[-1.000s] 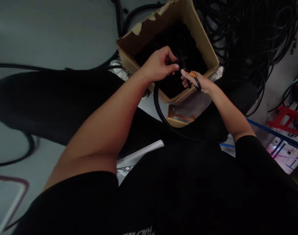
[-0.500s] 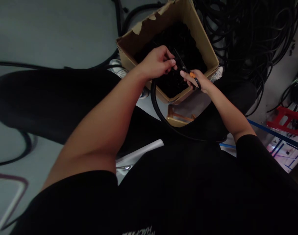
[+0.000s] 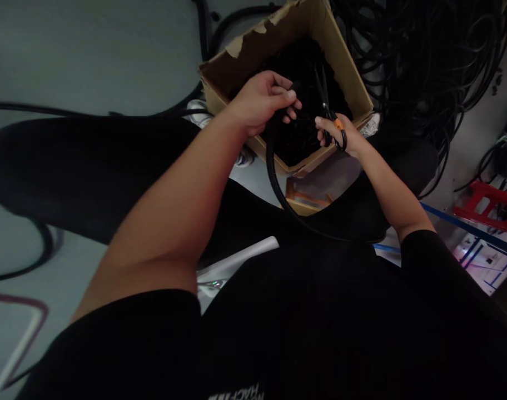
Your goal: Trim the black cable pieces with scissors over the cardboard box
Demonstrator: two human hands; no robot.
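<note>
Over the cardboard box (image 3: 345, 53), my left hand (image 3: 268, 100) is closed on a black rubber hose (image 3: 274, 178). The hose hangs from my fingers in a curve past the box's near edge and across my lap. My right hand (image 3: 339, 133) grips a pair of scissors (image 3: 326, 105) with black and orange handles. Their blades point up and away from me, slightly parted, and stand apart from the hose. Below both hands, a heap of small dark pieces (image 3: 297, 139) fills the box; single pieces are too dark to make out.
A big tangle of black hoses (image 3: 428, 61) lies right of the box. Under the box's near side shows a wooden stool (image 3: 303, 208). A red plastic stool (image 3: 487, 205) stands at the right. More black hose (image 3: 49, 111) runs along the floor at left.
The scissors have drawn away from the hose to the right, and their blades now point more upright. The hanging hose has shifted a little right.
</note>
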